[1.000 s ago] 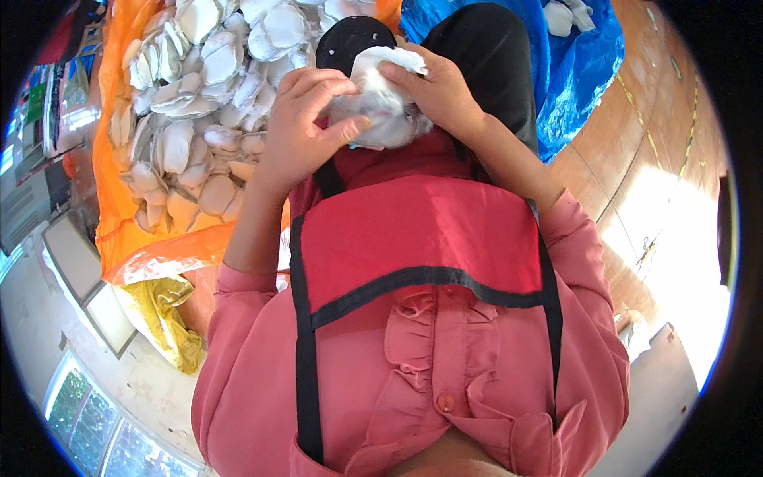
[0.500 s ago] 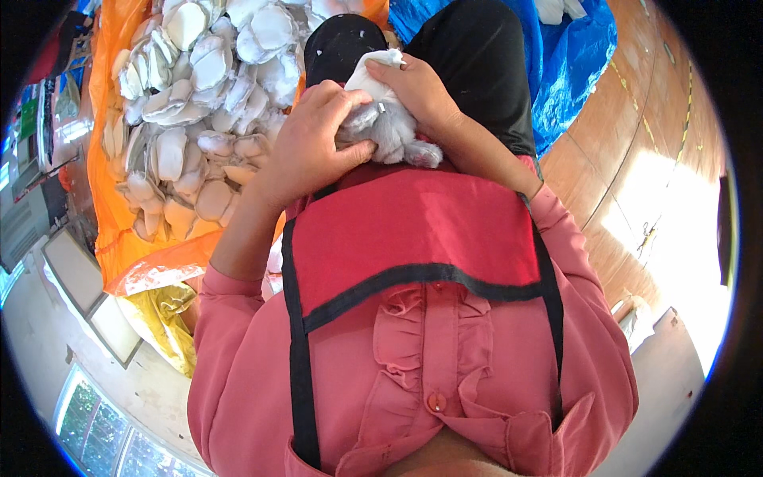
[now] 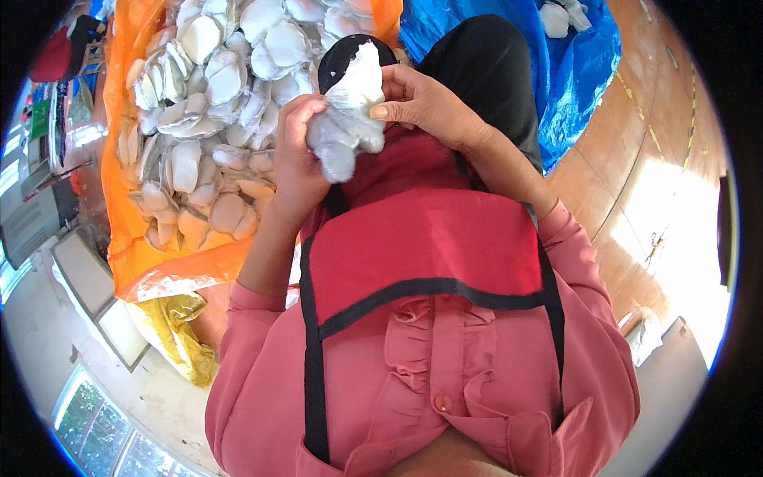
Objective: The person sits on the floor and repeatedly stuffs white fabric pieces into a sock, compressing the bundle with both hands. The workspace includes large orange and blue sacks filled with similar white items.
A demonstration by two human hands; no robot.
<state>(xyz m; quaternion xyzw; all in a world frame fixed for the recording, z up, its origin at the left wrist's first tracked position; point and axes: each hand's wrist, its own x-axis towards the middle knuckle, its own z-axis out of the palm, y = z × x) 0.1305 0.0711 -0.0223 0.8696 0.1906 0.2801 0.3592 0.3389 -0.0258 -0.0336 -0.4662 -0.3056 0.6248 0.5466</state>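
A small grey-and-white plush piece (image 3: 343,137) hangs over my lap, its smooth white part upward and its fluffy grey lobes downward. My left hand (image 3: 300,155) grips its left side, the fingers curled behind it and partly hidden. On the other side, my right hand (image 3: 425,105) pinches the edge where white meets grey, thumb in front. Behind the plush piece is my dark knee (image 3: 338,60). Red apron cloth (image 3: 429,230) covers my lap below both hands.
To the left, an orange sack (image 3: 127,254) holds a heap of pale, rounded, fluffy-edged pieces (image 3: 226,83). A blue plastic sheet (image 3: 572,87) with a few white pieces lies at the right. Yellow plastic (image 3: 179,334) sits near my left elbow; tiled floor (image 3: 604,175) stretches beyond the blue sheet.
The plush piece has moved left and turned, so its grey lobes now hang toward the lower left. My left hand has shifted to its side; my right hand has moved slightly lower.
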